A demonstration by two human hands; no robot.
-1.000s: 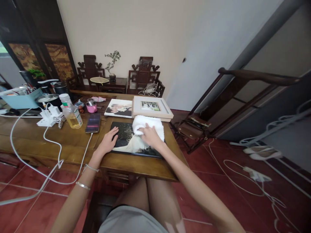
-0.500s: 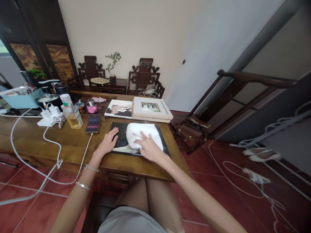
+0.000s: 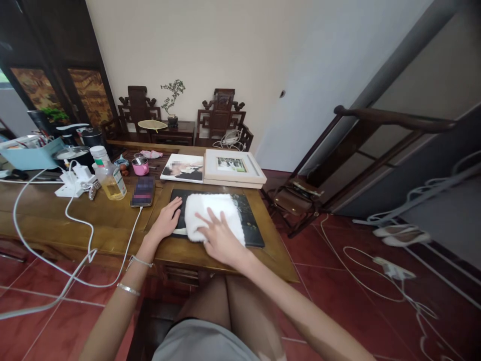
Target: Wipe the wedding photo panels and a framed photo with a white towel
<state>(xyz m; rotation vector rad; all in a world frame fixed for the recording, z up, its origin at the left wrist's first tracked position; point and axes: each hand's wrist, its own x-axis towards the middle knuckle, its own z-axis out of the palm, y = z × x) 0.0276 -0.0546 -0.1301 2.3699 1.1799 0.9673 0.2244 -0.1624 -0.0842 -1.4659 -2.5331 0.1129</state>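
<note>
A dark framed picture (image 3: 251,225) lies flat near the front edge of the wooden table (image 3: 93,220). A white towel (image 3: 210,213) covers its middle. My right hand (image 3: 220,240) presses flat on the near part of the towel, fingers spread. My left hand (image 3: 167,220) rests on the picture's left edge with its fingers laid over the frame, holding it still.
Behind the picture lie a pale framed photo (image 3: 233,167) and a photo print (image 3: 183,168). To the left are a phone (image 3: 143,191) on a white cable, a bottle of yellow liquid (image 3: 109,178), a pink cup (image 3: 140,166) and a power strip (image 3: 75,183). Cables run across the red floor at right.
My right hand has drawn the towel from the picture's far right part toward me and leftward across it. My left hand has stayed on the frame's left edge.
</note>
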